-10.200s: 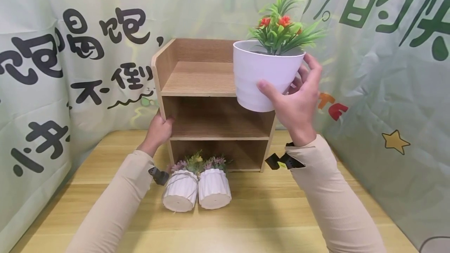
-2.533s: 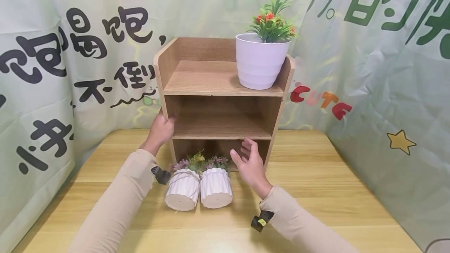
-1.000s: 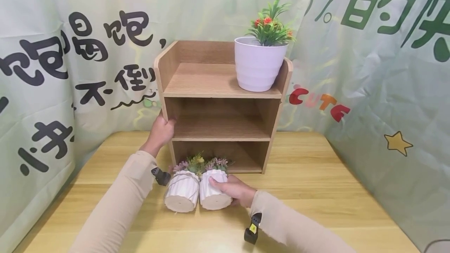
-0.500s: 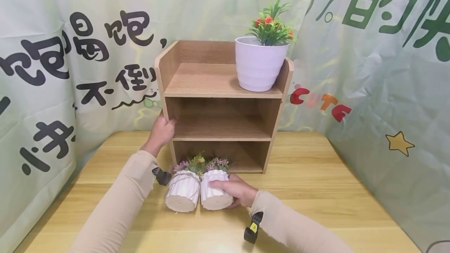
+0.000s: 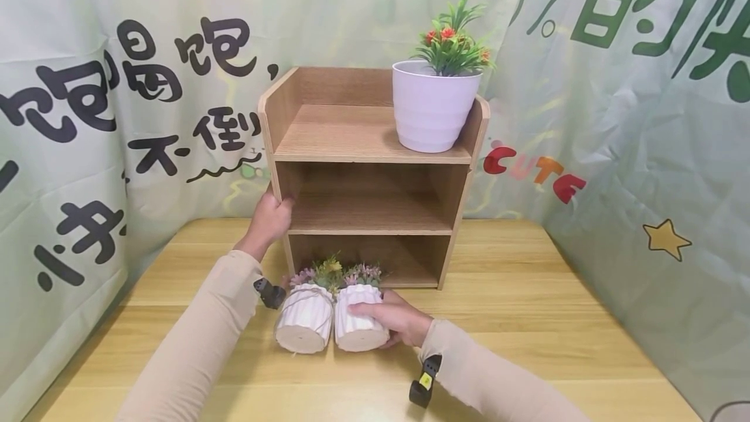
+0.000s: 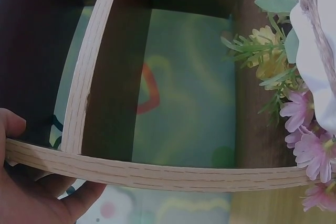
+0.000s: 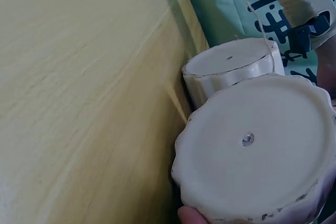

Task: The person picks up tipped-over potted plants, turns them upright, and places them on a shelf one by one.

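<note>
My left hand (image 5: 269,217) grips the left side panel of a wooden shelf unit (image 5: 369,232), its thumb on the inner side and fingers outside in the left wrist view. In front of the shelf, two small white fluted flowerpots lie on their sides, bases facing me. My right hand (image 5: 398,319) holds the right flowerpot (image 5: 354,327), thumb across its side; the fingers behind it are mostly hidden. Beside it, the left flowerpot (image 5: 305,321) has twine round it and pink and yellow flowers (image 6: 304,135). A round base (image 7: 252,145) fills much of the right wrist view.
On the top shelf, at the right, stands a larger white pot (image 5: 430,109) with a green plant and red flowers (image 5: 448,41). The shelf unit is on a wooden table (image 5: 515,318). Printed curtains (image 5: 633,142) hang behind and at both sides.
The larger pot, held by my right hand in the oldest frame, now stands on the top shelf. My right hand has come down onto the right small flowerpot. My left hand keeps its place.
</note>
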The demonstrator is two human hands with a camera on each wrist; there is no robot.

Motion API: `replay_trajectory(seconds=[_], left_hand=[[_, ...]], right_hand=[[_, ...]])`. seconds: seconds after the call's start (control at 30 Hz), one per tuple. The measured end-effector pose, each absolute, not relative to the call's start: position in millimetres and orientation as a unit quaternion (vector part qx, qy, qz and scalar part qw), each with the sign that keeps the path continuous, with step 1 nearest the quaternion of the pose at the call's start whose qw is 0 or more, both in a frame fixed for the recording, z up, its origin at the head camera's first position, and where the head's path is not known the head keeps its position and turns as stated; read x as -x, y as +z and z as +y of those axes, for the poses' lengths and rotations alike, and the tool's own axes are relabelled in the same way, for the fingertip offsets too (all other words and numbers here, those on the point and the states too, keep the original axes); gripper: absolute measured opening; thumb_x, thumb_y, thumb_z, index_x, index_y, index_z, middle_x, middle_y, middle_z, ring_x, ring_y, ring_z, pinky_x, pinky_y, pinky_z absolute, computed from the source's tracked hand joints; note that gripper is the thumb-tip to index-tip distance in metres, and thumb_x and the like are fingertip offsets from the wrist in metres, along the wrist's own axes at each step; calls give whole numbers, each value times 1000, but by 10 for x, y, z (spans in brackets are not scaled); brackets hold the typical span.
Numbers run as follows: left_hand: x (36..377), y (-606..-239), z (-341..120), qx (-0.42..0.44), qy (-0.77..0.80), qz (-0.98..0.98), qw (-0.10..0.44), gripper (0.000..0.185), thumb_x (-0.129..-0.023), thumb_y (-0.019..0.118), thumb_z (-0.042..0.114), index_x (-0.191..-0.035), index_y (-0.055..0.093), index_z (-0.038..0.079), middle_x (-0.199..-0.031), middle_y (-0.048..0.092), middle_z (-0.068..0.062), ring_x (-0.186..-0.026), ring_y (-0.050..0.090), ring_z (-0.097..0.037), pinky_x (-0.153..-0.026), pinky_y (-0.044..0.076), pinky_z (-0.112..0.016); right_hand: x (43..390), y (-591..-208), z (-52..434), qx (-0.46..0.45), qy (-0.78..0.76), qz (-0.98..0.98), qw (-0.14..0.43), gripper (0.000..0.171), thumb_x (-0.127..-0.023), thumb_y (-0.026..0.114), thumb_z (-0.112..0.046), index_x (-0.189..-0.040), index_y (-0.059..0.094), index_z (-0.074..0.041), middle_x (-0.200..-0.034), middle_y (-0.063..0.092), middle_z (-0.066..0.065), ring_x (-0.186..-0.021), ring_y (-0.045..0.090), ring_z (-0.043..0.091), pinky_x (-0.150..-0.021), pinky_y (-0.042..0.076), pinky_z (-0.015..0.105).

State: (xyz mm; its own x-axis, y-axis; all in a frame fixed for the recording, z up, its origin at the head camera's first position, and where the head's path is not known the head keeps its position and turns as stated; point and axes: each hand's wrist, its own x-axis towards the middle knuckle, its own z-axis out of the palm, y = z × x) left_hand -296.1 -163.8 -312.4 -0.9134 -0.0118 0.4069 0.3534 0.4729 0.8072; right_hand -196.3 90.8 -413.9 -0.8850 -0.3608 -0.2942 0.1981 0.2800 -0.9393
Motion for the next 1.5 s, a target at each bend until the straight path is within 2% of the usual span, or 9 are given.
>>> replay_trajectory(seconds=[0.17, 0.33, 0.97, 1.23, 1.5], left_hand=[[2946, -3156, -1657, 97, -503, -841, 174, 43, -100, 42, 13, -137, 38, -8, -134, 48, -32, -126, 44, -44, -110, 30, -52], [2938, -3146, -1661, 98, -503, -841, 176, 41, -100, 42, 14, -135, 41, -9, -132, 49, -32, -125, 45, -45, -109, 30, -53], [2981, -3097, -1642, 99, -493, -845, 183, 41, -97, 43, 11, -131, 44, -11, -127, 52, -33, -119, 49, -44, -106, 34, -52], [2967, -3113, -1639, 96, -493, -846, 178, 41, -98, 43, 10, -133, 43, -12, -129, 52, -32, -122, 48, -43, -108, 33, -51], [2974, -3106, -1639, 101, -494, -845, 180, 43, -98, 43, 10, -135, 40, -12, -130, 50, -33, -123, 47, -44, -109, 32, -50]], right_hand=[[1936, -4126, 914, 64, -604, 758, 237, 50, -86, 70, -38, -123, 54, -7, -92, 66, 11, -81, 65, 26, -65, 55, 50], [1922, -4065, 937, 75, -611, 752, 236, 52, -86, 70, -37, -124, 53, -5, -93, 66, 11, -81, 65, 26, -65, 55, 50], [1856, -3950, 970, 105, -627, 734, 241, 46, -89, 68, -32, -123, 52, -6, -90, 68, 10, -76, 65, 22, -57, 54, 39], [1800, -3936, 970, 91, -641, 723, 241, 55, -88, 70, -28, -130, 43, -5, -94, 67, 11, -79, 66, 23, -64, 55, 47], [1749, -3872, 983, 97, -647, 718, 237, 62, -86, 72, -23, -133, 37, -3, -97, 65, 12, -81, 66, 23, -65, 56, 49]])
